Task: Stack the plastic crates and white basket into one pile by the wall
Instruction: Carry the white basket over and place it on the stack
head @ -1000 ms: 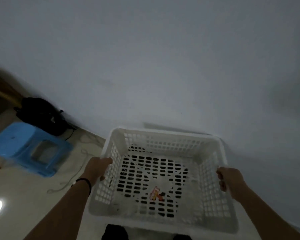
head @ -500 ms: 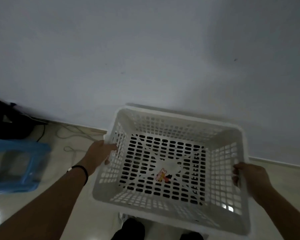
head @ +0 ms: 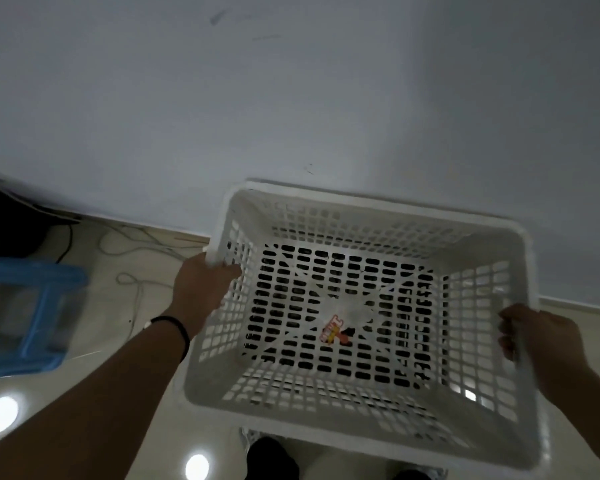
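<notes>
The basket (head: pixel 368 403) sits between the two hands, its far rim close to the wall (head: pixel 291 98). The left hand (head: pixel 201 289) grips its left rim, the right hand (head: pixel 541 344) its right rim. A sticker (head: pixel 333 332) lies in the middle of the basket's bottom. A stool (head: pixel 28 313) stands on the floor (head: pixel 101 393) well to the left, with cords (head: pixel 136 244) lying between it and the wall.
</notes>
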